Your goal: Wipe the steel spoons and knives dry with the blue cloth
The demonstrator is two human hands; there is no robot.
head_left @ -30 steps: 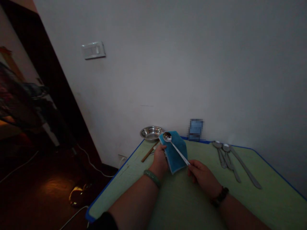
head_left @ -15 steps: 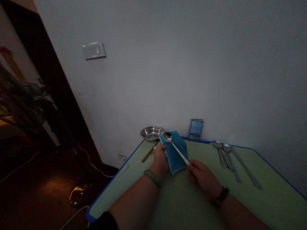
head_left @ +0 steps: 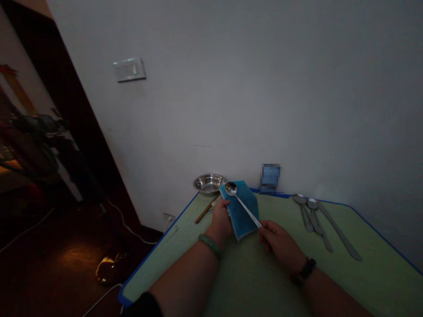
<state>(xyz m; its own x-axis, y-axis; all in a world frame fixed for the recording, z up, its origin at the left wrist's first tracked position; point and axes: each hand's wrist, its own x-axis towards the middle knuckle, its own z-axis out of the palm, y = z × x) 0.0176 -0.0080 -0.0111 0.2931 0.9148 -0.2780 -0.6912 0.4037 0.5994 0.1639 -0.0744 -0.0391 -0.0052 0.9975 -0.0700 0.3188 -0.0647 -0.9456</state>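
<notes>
While both hands are raised over the green, blue-edged table, the right hand has its fingers pinched together on the tail end of a slim, long-handled steel spoon. Spoon's long axis: diagonal, running from those fingers up and to the left, away from the person, bowl end farthest off and facing up. Left hand, green bangle at the wrist, fingers closed on the left edge of a folded blue terry cloth. The cloth is held up behind the spoon, with the shaft crossing its face and the bowl at its top corner. Whether the shaft presses the cloth or just clears it cannot be told; the light is dim. Left hand sits nearer the bowl end, right hand at the handle end only. Beyond the left hand: a round shallow steel dish by the wall, a thin wooden stick flat beside it. Well apart on the right: long metal utensils lying flat, side by side, at least two of them spoons. A blurred blue box stands against the wall.
</notes>
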